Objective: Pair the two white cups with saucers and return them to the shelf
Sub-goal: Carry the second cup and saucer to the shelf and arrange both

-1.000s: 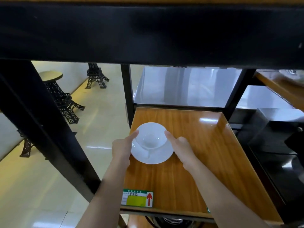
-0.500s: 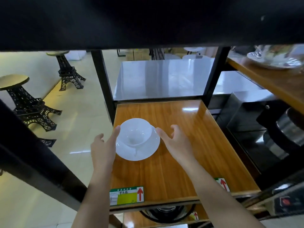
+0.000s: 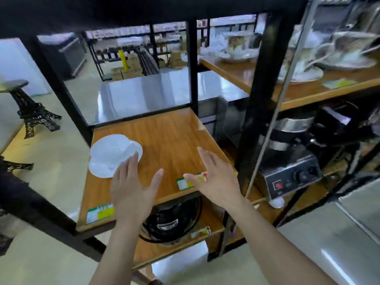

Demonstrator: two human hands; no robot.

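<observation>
wooden boards on a black metal frame are filling the view, and the middle shelf [image 3: 164, 140] is carrying the task's ware at its left side. the left hand [image 3: 131, 188] is hanging flat and spread, gripping nothing, its fingertips [image 3: 133, 158] just beside or perhaps brushing the near rim of the white cup [image 3: 112, 149]; i cannot tell which. the right hand [image 3: 216, 177] is hovering wide and empty over the shelf's front right corner, well apart from the cup.

the cup is sitting in its white saucer [image 3: 98, 169], close to the shelf's left edge. by my judgement this pair is placed and the hands are letting go. to do it well, they should be lifting clear without catching the cup's rim, since a nudge leftward could be tipping the set off the open side. the second cup and saucer are not in sight.

around the hands, a green and yellow label [image 3: 100, 212] is marking the front lip. below, a black round appliance [image 3: 170, 221] is resting on the lower shelf. to the right, a metal machine with a red switch [image 3: 292, 177] and blurred patterned crockery [image 3: 236, 48] are standing beyond the black post [image 3: 259, 99], which is hemming any reach that way.
</observation>
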